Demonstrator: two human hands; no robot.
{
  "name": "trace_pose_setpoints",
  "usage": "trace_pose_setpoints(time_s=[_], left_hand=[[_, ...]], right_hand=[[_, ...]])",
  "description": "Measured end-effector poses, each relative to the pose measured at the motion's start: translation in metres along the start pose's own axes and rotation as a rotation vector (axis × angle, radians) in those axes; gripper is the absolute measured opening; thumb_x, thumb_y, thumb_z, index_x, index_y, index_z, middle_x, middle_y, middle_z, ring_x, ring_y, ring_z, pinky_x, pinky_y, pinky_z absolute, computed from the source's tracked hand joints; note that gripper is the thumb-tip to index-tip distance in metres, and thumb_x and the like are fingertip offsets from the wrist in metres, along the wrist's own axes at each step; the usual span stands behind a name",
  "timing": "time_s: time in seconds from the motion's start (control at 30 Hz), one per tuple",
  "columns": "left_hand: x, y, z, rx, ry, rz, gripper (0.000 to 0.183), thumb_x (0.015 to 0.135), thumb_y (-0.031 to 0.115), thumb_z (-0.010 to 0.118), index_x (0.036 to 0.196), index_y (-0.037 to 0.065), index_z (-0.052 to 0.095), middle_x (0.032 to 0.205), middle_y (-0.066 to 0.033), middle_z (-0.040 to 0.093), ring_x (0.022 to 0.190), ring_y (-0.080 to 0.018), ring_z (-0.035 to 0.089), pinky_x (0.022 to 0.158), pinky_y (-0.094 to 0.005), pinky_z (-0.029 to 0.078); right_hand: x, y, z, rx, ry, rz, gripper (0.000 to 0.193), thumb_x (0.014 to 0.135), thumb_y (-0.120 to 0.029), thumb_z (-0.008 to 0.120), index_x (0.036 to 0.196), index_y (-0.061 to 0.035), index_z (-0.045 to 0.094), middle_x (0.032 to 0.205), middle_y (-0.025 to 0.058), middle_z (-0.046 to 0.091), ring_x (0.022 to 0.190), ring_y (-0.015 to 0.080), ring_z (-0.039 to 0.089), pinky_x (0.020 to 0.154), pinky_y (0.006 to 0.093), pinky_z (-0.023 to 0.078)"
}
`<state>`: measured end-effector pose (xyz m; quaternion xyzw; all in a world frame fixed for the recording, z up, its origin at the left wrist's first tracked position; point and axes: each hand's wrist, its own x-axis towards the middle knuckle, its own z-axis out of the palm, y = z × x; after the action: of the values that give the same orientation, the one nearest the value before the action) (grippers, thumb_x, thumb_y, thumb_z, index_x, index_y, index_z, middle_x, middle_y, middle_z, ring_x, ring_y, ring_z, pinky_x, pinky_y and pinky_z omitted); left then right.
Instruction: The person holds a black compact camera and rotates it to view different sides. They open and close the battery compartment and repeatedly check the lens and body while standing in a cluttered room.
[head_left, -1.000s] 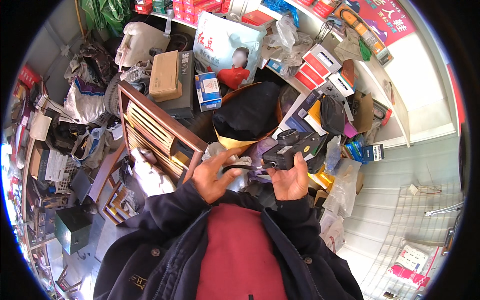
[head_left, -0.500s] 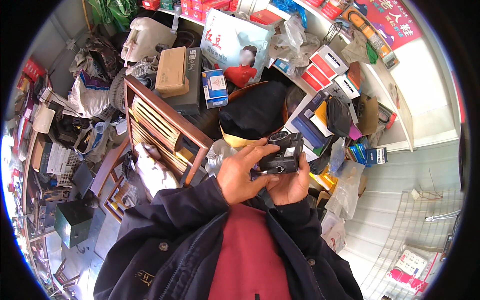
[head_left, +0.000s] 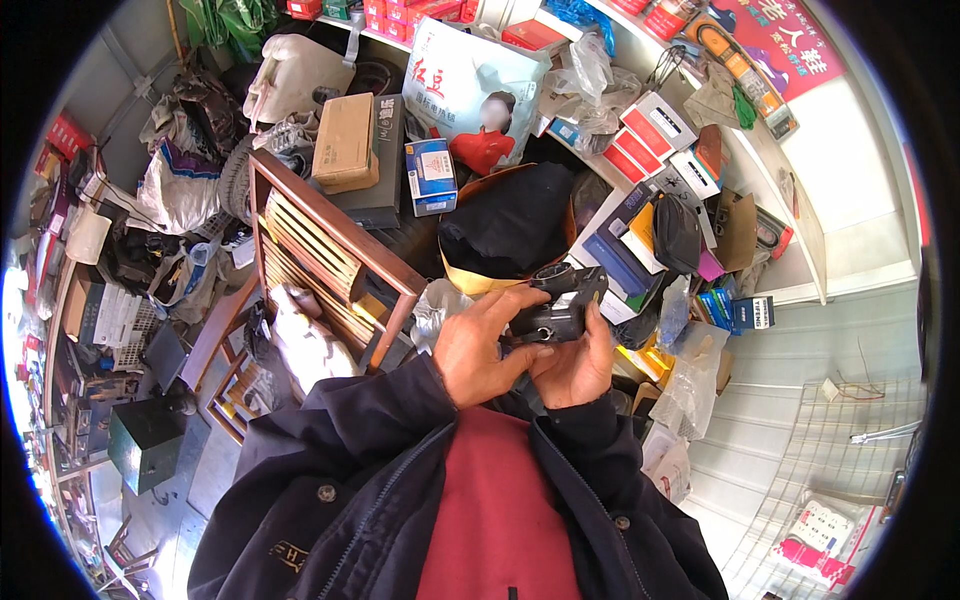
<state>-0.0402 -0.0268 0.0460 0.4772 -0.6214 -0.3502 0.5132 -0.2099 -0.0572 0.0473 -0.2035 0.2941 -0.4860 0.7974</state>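
A black camera (head_left: 562,318) with a round lens at its far side and a small metal ring on its near side is held in front of my chest. My left hand (head_left: 482,345) grips its left end, with fingers bent over the top and the thumb along the near edge. My right hand (head_left: 577,370) supports it from below and the right, the thumb up along its right side. The fingertips under the camera are hidden. Just beyond it stands a yellow-rimmed bag (head_left: 482,278) with black cloth (head_left: 510,220) inside.
To the left stands a wooden folding chair (head_left: 335,225). Behind it are a brown carton (head_left: 345,143) and a blue box (head_left: 432,175). A large white bag (head_left: 470,90) is at the back. Boxes, a black pouch (head_left: 677,232) and clear plastic wrap (head_left: 690,385) crowd the right.
The camera has tilted and shifted slightly left and toward me between my hands. Both hands keep hold of it, and the right hand has moved a little left.
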Motion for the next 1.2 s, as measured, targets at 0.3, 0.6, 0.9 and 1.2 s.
trace_pose_setpoints(time_s=[0.3,0.6,0.9,1.2], left_hand=[[-0.001,0.001,0.006,0.076,0.032,0.042,0.071,0.076,0.005,0.088,0.140,0.005,0.060,0.141,-0.0235,0.058,0.121,-0.0460,0.066,0.099,-0.0443,0.057],[0.000,-0.005,0.007,-0.023,0.097,0.065,0.065,0.079,0.001,0.086,0.139,0.005,0.061,0.147,-0.0236,0.057,0.125,-0.0387,0.067,0.100,-0.0405,0.056],[0.000,-0.001,-0.009,-0.241,0.034,-0.087,0.067,0.084,-0.006,0.078,0.146,0.004,0.054,0.144,-0.0174,0.060,0.129,-0.0264,0.064,0.105,-0.0360,0.053],[-0.004,-0.010,-0.010,-0.347,-0.010,-0.034,0.058,0.092,-0.005,0.074,0.145,0.004,0.050,0.135,-0.0116,0.062,0.124,-0.0209,0.064,0.107,-0.0334,0.050]], right_hand=[[-0.003,0.009,-0.004,-0.278,0.010,-0.025,0.060,0.101,-0.034,0.070,0.147,-0.0011,0.048,0.135,0.0105,0.058,0.123,0.0204,0.059,0.104,0.0364,0.049],[0.000,0.017,-0.006,-0.312,0.005,-0.160,0.070,0.101,-0.033,0.074,0.152,-0.0023,0.039,0.138,0.0109,0.056,0.128,0.0214,0.057,0.107,0.0377,0.049],[0.004,-0.011,-0.003,-0.334,0.085,-0.152,0.062,0.107,-0.051,0.056,0.151,-0.0077,0.048,0.140,0.0120,0.060,0.127,0.0264,0.062,0.104,0.0441,0.053],[0.006,-0.024,-0.012,-0.364,0.112,-0.186,0.061,0.102,-0.032,0.069,0.150,-0.0014,0.045,0.134,0.0154,0.063,0.119,0.0263,0.068,0.099,0.0403,0.059]])
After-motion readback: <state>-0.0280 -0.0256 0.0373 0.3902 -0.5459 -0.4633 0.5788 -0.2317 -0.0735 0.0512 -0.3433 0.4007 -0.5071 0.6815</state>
